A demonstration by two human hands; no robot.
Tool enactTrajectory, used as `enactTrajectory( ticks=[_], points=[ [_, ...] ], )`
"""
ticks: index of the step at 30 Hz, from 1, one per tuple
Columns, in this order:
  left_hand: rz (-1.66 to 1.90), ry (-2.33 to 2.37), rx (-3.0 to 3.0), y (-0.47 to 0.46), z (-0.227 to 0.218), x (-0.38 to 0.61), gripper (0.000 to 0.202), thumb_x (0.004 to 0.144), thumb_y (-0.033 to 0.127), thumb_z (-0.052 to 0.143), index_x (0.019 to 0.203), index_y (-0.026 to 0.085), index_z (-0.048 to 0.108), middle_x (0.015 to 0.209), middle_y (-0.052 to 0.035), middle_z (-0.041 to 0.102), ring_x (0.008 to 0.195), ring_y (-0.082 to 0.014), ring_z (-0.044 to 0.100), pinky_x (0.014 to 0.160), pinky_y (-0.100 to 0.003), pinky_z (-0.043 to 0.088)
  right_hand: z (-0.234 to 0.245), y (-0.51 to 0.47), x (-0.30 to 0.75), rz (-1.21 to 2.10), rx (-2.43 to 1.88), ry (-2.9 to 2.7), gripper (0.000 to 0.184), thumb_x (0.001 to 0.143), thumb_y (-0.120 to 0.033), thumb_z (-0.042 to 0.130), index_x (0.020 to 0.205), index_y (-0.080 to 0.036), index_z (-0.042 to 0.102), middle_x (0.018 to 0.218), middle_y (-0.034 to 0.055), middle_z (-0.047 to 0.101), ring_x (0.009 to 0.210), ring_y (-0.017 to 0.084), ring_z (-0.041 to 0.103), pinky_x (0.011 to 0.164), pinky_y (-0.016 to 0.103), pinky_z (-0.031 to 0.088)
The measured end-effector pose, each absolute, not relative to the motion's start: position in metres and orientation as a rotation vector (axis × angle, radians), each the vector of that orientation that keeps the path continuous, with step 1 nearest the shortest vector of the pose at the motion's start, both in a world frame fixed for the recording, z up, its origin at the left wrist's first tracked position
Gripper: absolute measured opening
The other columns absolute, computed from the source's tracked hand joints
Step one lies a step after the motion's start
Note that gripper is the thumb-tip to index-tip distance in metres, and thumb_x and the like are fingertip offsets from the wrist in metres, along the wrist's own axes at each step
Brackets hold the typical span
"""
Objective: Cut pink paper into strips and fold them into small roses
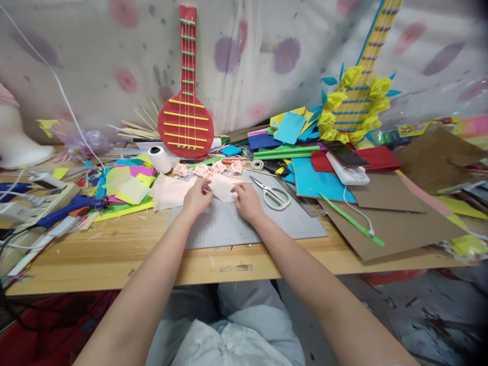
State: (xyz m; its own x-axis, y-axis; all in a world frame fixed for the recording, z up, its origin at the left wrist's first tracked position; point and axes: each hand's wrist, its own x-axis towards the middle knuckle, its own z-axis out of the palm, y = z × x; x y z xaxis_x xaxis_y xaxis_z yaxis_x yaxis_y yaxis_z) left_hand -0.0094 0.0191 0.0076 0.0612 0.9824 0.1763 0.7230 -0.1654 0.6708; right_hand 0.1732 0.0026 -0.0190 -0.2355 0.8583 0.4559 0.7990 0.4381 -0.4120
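Observation:
Between my two hands a small piece of pale pink crepe-like paper is held up over the grey cutting mat. Fingers of my left hand are curled in a pinch at its left edge. On the opposite edge, my right hand grips it between bent fingers and thumb. A larger pale pink sheet lies left of my left hand. Behind the hands sit several pink paper flowers in a row. Scissors with pale handles rest on the mat, right of my right hand.
A red paper lute and a yellow one with flowers lean at the back. A thread spool stands left. Blue glue guns lie beside a power strip. Brown cardboard covers the right side.

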Motion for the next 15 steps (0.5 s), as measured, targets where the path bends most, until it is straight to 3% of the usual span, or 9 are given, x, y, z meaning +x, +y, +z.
enactTrajectory(
  ticks=[3,7,11,15],
  points=[
    [0.797,1.563,2.359,0.02,0.009,-0.01,0.041,0.065,0.01,0.046,0.102,0.022,0.058,0.108,-0.0042,0.062,0.105,-0.0192,0.053,0.091,-0.034,0.043,-0.02,0.003,0.175,0.112,-1.37,-2.045,0.035,0.07,-0.001,0.04,0.094,-0.019,0.059,0.099,0.0097,0.056,0.099,0.024,0.045,0.084,0.039,0.038],
    [0.508,1.379,2.662,0.02,0.007,-0.011,0.047,0.068,0.012,0.046,0.112,0.022,0.057,0.117,-0.006,0.059,0.12,-0.0203,0.044,0.105,-0.039,0.03,-0.02,0.005,0.177,0.115,-1.386,-2.035,0.031,0.071,-0.002,0.041,0.09,-0.018,0.059,0.097,0.0093,0.058,0.098,0.023,0.046,0.084,0.038,0.038],
    [0.434,1.472,2.754,0.011,0.002,-0.006,0.039,0.077,0.017,0.042,0.112,0.02,0.058,0.113,-0.0098,0.061,0.116,-0.0199,0.049,0.108,-0.04,0.023,-0.019,0.005,0.178,0.118,-1.395,-2.027,0.029,0.073,-0.003,0.04,0.089,-0.018,0.059,0.095,0.0094,0.058,0.097,0.023,0.047,0.084,0.037,0.038],
    [0.381,1.741,2.625,-0.004,0.001,0.012,0.035,0.08,0.027,0.044,0.109,0.017,0.059,0.091,-0.0136,0.067,0.093,-0.0251,0.061,0.091,-0.041,0.038,-0.018,0.004,0.177,0.127,-1.387,-2.014,0.028,0.073,-0.005,0.04,0.09,-0.017,0.058,0.094,0.0094,0.057,0.096,0.023,0.046,0.085,0.037,0.038]
  ],
)
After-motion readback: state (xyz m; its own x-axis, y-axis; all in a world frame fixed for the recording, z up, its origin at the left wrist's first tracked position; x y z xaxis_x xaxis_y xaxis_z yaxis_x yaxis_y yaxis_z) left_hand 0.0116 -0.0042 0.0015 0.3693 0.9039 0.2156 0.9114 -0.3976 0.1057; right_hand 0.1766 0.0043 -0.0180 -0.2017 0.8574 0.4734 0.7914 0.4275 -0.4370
